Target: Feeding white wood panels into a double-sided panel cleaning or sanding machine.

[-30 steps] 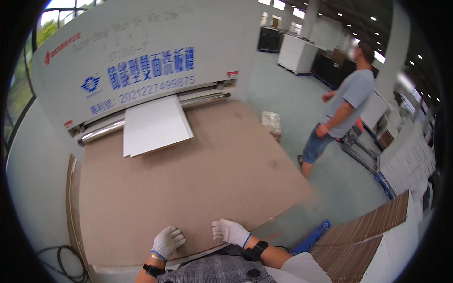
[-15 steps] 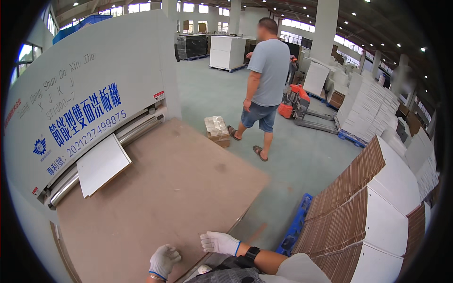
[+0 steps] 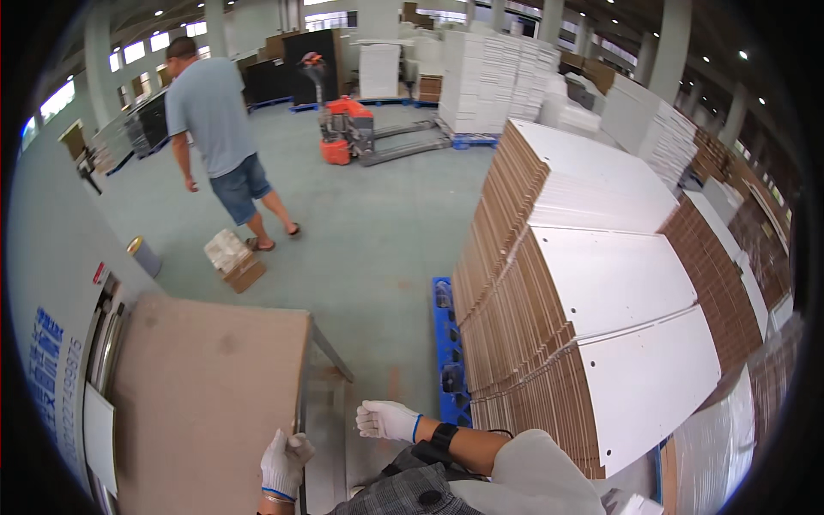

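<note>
My left hand (image 3: 285, 465), in a white knit glove with a blue cuff, is at the near right edge of a brown-topped table (image 3: 206, 386). Its fingers are loosely bent and apart, with nothing visible in them. Past that edge, my right hand (image 3: 388, 421) hangs in front of my body in a matching glove, its fingers curled in and no object showing. A white panel (image 3: 100, 436) sticks out from the rollers of a large pale machine (image 3: 51, 275) onto the table's left side. To my right rise tall stacks of white-faced panels (image 3: 618, 283) with brown edges.
A blue pallet (image 3: 448, 352) lies under the stacks. A person (image 3: 210, 120) in a grey shirt stands beyond the table, near a cardboard box (image 3: 245, 273). Further back are an orange pallet jack (image 3: 348, 129), a cylindrical can (image 3: 144, 256) and more stacked white boards (image 3: 489, 81).
My view has swung right, bringing the panel stacks toward the middle and the machine to the left rim. My right hand is now beyond the table edge, its fingers more curled.
</note>
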`<action>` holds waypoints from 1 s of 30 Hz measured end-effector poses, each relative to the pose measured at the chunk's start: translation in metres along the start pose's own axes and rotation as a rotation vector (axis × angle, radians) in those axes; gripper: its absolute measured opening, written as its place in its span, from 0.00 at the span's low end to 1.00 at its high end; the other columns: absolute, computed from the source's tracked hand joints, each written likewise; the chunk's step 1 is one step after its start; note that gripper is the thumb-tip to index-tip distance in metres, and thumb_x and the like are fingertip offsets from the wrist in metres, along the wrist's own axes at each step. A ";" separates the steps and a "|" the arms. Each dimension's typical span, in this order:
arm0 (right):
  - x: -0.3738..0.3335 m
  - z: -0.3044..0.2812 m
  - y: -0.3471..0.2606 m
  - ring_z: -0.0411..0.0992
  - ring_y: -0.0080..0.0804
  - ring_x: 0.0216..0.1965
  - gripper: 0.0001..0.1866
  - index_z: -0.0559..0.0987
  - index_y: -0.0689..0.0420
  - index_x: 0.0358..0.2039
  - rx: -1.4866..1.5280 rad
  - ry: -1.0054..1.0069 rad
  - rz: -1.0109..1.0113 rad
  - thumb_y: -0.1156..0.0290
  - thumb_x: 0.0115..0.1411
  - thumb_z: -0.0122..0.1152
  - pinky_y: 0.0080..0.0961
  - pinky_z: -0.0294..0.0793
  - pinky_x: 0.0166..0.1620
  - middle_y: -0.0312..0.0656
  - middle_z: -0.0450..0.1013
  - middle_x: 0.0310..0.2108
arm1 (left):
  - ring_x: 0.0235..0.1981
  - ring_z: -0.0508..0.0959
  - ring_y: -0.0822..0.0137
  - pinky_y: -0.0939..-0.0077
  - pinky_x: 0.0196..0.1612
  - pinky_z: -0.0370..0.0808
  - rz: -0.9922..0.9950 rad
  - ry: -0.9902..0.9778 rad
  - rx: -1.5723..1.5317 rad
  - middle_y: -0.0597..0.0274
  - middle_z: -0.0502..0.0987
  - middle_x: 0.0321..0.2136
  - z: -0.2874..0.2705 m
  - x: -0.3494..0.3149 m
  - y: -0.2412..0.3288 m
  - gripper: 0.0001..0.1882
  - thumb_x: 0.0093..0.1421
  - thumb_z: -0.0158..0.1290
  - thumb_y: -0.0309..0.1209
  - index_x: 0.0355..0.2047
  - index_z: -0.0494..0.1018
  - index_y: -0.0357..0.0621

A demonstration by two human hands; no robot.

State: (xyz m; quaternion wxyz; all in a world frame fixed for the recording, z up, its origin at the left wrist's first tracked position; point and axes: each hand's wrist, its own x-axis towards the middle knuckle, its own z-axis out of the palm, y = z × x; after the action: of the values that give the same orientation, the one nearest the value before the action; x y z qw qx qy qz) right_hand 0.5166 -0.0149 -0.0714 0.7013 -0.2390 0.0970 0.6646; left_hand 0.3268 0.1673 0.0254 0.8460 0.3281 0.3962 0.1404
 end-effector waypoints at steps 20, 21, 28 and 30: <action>-0.171 -0.120 -0.030 0.72 0.37 0.32 0.14 0.71 0.60 0.32 0.424 0.338 -0.515 0.61 0.64 0.44 0.34 0.75 0.40 0.41 0.71 0.29 | 0.48 0.70 0.53 0.62 0.52 0.67 1.176 -1.321 1.377 0.55 0.72 0.44 0.449 0.008 -0.189 0.25 0.50 0.56 0.42 0.47 0.69 0.46; -0.177 -0.124 -0.027 0.72 0.37 0.32 0.14 0.71 0.60 0.32 0.422 0.340 -0.527 0.61 0.64 0.44 0.34 0.75 0.40 0.41 0.71 0.29 | 0.48 0.69 0.54 0.62 0.53 0.66 1.231 -1.365 1.511 0.56 0.71 0.42 0.466 -0.001 -0.201 0.25 0.51 0.55 0.43 0.46 0.69 0.45; -0.201 -0.139 -0.006 0.70 0.33 0.31 0.14 0.68 0.56 0.29 0.572 0.236 -0.627 0.59 0.65 0.43 0.34 0.73 0.44 0.37 0.67 0.27 | 0.45 0.69 0.59 0.58 0.53 0.57 1.427 -1.351 2.058 0.56 0.72 0.37 0.501 -0.006 -0.250 0.26 0.53 0.53 0.48 0.44 0.67 0.41; -0.200 -0.143 -0.005 0.69 0.33 0.31 0.14 0.68 0.56 0.29 0.581 0.206 -0.629 0.60 0.65 0.43 0.34 0.73 0.44 0.37 0.67 0.27 | 0.44 0.69 0.58 0.57 0.53 0.56 1.459 -1.331 2.079 0.57 0.72 0.38 0.506 -0.011 -0.245 0.26 0.53 0.53 0.49 0.44 0.67 0.41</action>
State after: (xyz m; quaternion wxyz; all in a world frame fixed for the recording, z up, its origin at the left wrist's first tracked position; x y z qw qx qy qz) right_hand 0.5283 -0.2582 -0.1034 0.8942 -0.1148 0.2719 0.3365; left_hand 0.7002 -0.2458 0.1069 -0.0087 0.9167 -0.3993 0.0101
